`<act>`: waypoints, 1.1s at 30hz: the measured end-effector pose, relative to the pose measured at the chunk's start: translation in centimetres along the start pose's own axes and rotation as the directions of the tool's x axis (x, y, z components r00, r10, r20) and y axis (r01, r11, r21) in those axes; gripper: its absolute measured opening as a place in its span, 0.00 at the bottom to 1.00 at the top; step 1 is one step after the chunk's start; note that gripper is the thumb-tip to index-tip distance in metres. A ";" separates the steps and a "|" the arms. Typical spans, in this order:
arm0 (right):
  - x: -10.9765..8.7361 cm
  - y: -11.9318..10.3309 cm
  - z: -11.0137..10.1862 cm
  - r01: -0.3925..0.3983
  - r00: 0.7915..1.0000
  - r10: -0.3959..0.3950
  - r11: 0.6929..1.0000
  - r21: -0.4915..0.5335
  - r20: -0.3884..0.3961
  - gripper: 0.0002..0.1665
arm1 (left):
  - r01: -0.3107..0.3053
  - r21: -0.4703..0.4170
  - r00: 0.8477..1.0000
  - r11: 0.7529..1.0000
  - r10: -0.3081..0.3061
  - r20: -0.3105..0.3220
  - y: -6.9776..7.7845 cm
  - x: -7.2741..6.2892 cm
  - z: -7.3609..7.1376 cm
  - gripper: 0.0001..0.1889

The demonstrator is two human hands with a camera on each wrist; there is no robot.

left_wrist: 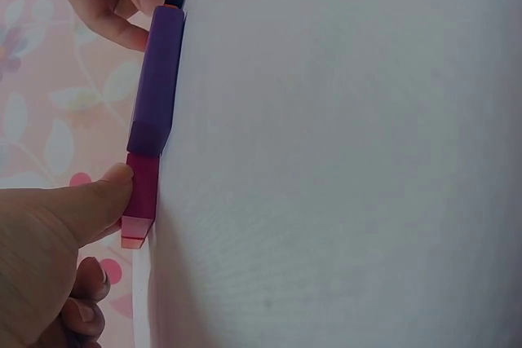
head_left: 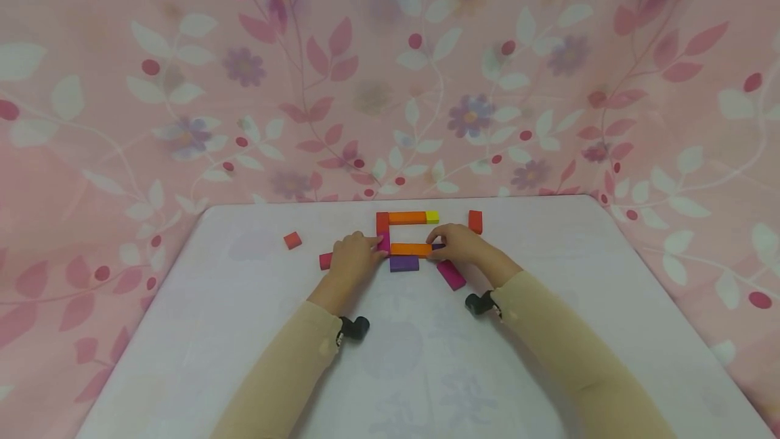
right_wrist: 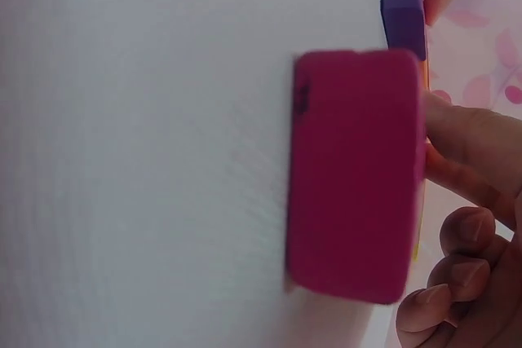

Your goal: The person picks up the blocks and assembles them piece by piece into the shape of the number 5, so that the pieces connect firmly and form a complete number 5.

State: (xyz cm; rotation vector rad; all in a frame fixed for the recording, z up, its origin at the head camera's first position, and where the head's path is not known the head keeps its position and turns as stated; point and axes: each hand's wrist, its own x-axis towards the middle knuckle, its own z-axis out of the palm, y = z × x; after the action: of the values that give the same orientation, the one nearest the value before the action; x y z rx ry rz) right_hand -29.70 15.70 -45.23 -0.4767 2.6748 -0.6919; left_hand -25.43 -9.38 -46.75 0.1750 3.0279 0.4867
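My left hand [head_left: 353, 259] has thumb and index finger at the magenta block [head_left: 383, 242], pinching it at the left side of a block outline. An orange block [head_left: 411, 249] lies against this magenta block and runs right. At its right end my right hand [head_left: 461, 244] pinches a dark block [head_left: 438, 246], mostly covered by the fingers. In the left wrist view, the thumb [left_wrist: 110, 197] presses the magenta block beside a purple block [left_wrist: 157, 79]. Close before the right wrist camera lies another magenta block [right_wrist: 355, 177], apart from that hand's grip.
A red block [head_left: 382, 221], a second orange block [head_left: 407, 218] and a yellow block [head_left: 432, 217] form the outline's far side. Loose red blocks lie left [head_left: 292, 240] and right [head_left: 475, 221]. A pinkish-red block [head_left: 326, 261] is partly behind my left hand. Floral cloth [head_left: 390, 87] hangs behind the white table [head_left: 390, 371].
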 end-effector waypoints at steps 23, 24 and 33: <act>0.0 -0.5 0.1 -0.026 1.000 0.025 1.000 0.014 0.008 0.19 | 0.008 0.029 1.000 1.000 -0.008 -0.004 -0.1 0.5 0.1 0.26; 0.0 -0.5 0.1 -0.024 1.000 0.024 1.000 0.016 0.008 0.19 | 0.007 0.028 1.000 1.000 -0.007 -0.005 -0.1 0.5 0.1 0.26; 0.0 -0.2 0.2 -0.023 1.000 0.023 1.000 0.019 0.004 0.22 | 0.004 0.033 1.000 0.999 -0.003 -0.005 -0.1 0.3 0.0 0.26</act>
State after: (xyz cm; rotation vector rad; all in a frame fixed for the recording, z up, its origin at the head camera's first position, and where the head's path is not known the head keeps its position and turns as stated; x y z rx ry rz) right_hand -29.60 15.42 -45.26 -0.4410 2.6638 -0.7083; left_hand -25.78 -9.42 -46.81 0.1708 3.0415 0.4378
